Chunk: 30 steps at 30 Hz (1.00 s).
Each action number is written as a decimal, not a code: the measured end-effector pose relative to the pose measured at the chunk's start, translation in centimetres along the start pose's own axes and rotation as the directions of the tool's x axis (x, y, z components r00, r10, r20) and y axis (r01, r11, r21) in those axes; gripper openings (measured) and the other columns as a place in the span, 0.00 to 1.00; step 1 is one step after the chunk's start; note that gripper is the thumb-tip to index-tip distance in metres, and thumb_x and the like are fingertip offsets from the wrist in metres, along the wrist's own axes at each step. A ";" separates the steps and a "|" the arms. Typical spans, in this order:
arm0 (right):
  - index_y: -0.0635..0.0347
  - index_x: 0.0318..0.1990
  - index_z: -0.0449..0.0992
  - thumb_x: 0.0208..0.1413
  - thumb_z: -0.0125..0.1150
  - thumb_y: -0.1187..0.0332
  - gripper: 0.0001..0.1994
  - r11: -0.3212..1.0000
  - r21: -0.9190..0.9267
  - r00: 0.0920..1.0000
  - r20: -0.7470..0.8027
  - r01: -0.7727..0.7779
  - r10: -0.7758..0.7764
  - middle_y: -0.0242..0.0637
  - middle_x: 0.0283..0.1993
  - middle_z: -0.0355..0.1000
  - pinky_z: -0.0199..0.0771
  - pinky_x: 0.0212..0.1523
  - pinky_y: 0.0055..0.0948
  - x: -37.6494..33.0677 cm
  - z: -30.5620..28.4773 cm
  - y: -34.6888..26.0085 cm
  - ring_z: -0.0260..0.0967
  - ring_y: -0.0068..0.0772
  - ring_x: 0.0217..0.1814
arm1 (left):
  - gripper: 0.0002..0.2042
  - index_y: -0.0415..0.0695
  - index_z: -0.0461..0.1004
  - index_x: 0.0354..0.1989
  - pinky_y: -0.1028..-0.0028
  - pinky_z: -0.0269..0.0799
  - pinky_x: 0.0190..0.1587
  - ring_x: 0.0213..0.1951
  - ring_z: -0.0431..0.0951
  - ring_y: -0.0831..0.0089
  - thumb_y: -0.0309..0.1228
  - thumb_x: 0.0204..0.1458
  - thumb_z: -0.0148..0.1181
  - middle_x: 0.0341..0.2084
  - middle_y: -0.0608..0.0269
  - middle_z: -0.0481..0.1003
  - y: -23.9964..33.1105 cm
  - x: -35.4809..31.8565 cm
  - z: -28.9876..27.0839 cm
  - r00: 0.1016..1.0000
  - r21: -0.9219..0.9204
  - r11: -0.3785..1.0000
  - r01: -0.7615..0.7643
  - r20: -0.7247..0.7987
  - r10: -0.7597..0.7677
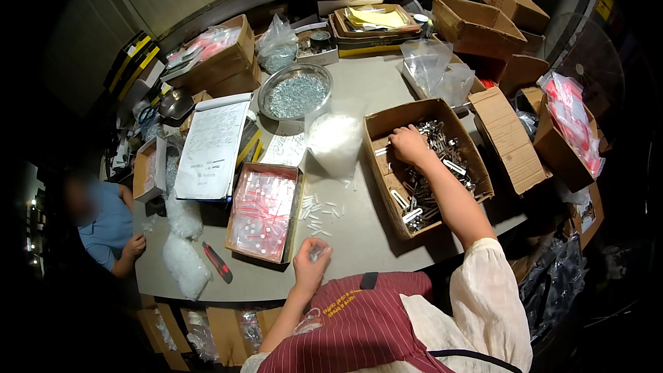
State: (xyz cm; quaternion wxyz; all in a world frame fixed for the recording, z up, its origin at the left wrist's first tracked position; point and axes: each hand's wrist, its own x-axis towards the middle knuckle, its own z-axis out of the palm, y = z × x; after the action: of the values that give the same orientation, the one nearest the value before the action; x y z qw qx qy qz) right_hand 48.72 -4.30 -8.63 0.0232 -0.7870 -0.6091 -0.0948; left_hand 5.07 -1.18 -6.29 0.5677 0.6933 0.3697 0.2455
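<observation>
Metal clips (442, 166) fill the open carton (378, 126) on the desk (359, 231), where the right hand (409, 144) digs in, fingers curled around some. Left hand (311, 262) pinches a small clear bag (317, 252) near white plugs (319, 211).

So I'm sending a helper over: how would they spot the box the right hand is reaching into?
On the grey table, look right of centre. The open cardboard box there has the right hand inside. Unlike the neighbouring boxes, it holds loose shiny metal parts.
</observation>
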 end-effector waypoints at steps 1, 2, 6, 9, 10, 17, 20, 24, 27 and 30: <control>0.52 0.32 0.81 0.41 0.69 0.65 0.09 1.000 0.007 1.000 0.022 0.011 -0.011 0.36 0.37 0.76 0.68 0.50 0.42 0.2 -0.1 0.1 0.75 0.39 0.46 | 0.07 0.40 0.75 0.36 0.76 0.71 0.36 0.30 0.73 0.81 0.26 0.53 0.67 0.26 0.68 0.76 -0.1 0.0 -0.1 1.000 -0.006 1.000 0.008 -0.001 -0.008; 0.52 0.33 0.81 0.41 0.69 0.65 0.09 1.000 0.014 0.999 0.045 0.021 -0.021 0.35 0.38 0.76 0.68 0.50 0.42 0.5 -0.3 0.3 0.75 0.40 0.46 | 0.07 0.40 0.75 0.36 0.76 0.71 0.36 0.30 0.73 0.81 0.26 0.53 0.67 0.26 0.68 0.76 -0.1 0.0 -0.1 1.000 -0.012 1.000 0.016 -0.002 -0.016; 0.60 0.32 0.79 0.44 0.67 0.64 0.10 0.939 0.297 0.964 -0.143 -0.174 0.224 0.42 0.34 0.77 0.71 0.48 0.43 1.2 -5.8 1.4 0.75 0.47 0.44 | 0.07 0.40 0.75 0.36 0.76 0.71 0.37 0.32 0.73 0.81 0.26 0.53 0.67 0.27 0.68 0.76 0.7 -0.4 -0.9 0.999 0.029 1.000 0.004 -0.045 -0.003; 0.64 0.34 0.79 0.47 0.64 0.71 0.08 0.241 0.955 0.957 0.107 -0.175 0.269 0.33 0.29 0.76 0.72 0.38 0.27 0.0 -9.8 0.6 0.72 0.24 0.32 | 0.08 0.40 0.75 0.36 0.76 0.71 0.39 0.33 0.74 0.80 0.26 0.53 0.67 0.28 0.67 0.77 -0.6 -0.4 -1.4 0.996 0.052 0.998 -0.036 -0.081 0.040; 0.64 0.34 0.79 0.48 0.63 0.73 0.06 -0.026 0.986 0.978 0.166 -0.164 0.128 0.30 0.29 0.75 0.72 0.38 0.26 -0.6 -11.6 0.1 0.70 0.20 0.33 | 0.08 0.40 0.75 0.36 0.76 0.71 0.39 0.33 0.74 0.80 0.26 0.53 0.68 0.28 0.67 0.77 -1.2 -0.3 -1.5 0.996 0.041 0.999 -0.027 -0.081 0.030; 0.60 0.36 0.82 0.55 0.66 0.60 0.12 0.616 0.770 0.300 0.635 -0.166 -0.712 0.36 0.32 0.79 0.76 0.39 0.34 -10.2 -22.6 -5.2 0.77 0.32 0.38 | 0.08 0.39 0.75 0.37 0.76 0.72 0.39 0.34 0.76 0.80 0.26 0.53 0.67 0.29 0.66 0.78 1.1 -0.9 -1.2 1.000 0.108 0.994 -0.014 -0.021 0.016; 0.56 0.40 0.85 0.52 0.67 0.43 0.24 0.920 0.275 -0.141 0.959 0.279 -0.245 0.37 0.34 0.80 0.76 0.42 0.41 -12.8 -25.9 -8.7 0.79 0.40 0.41 | 0.07 0.40 0.75 0.36 0.78 0.70 0.38 0.33 0.74 0.81 0.25 0.54 0.67 0.28 0.69 0.76 0.2 -0.7 -1.0 1.000 0.011 1.000 0.020 -0.003 -0.020; 0.59 0.39 0.84 0.52 0.64 0.61 0.13 0.889 0.444 0.643 0.714 -0.112 -0.276 0.47 0.29 0.79 0.79 0.36 0.40 -6.3 -24.8 -4.4 0.79 0.41 0.30 | 0.07 0.40 0.75 0.37 0.75 0.72 0.40 0.34 0.74 0.80 0.27 0.53 0.67 0.28 0.68 0.76 -0.8 -0.9 -0.4 0.998 -0.018 0.998 0.058 -0.035 -0.058; 0.64 0.40 0.81 0.53 0.62 0.57 0.18 0.835 0.491 0.962 0.225 -0.250 0.156 0.54 0.37 0.79 0.77 0.44 0.48 -1.4 -14.4 -0.9 0.78 0.55 0.42 | 0.07 0.40 0.75 0.37 0.74 0.72 0.41 0.35 0.75 0.79 0.27 0.53 0.67 0.30 0.67 0.77 1.7 -0.2 0.7 0.997 0.010 0.999 0.040 0.066 -0.041; 0.65 0.42 0.81 0.54 0.62 0.52 0.22 0.795 0.387 0.884 0.233 -0.467 0.405 0.56 0.44 0.79 0.76 0.51 0.48 2.3 -5.4 0.9 0.77 0.58 0.49 | 0.07 0.40 0.75 0.37 0.73 0.73 0.42 0.35 0.76 0.78 0.27 0.53 0.67 0.30 0.65 0.77 1.2 0.4 0.5 0.997 0.110 0.991 -0.078 -0.007 0.080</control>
State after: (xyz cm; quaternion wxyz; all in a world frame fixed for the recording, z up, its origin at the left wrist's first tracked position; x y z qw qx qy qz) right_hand 49.49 -3.12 -2.83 0.1758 -0.8857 -0.4167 0.1054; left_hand 5.96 -1.30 -5.28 0.5167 0.7360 0.3580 0.2511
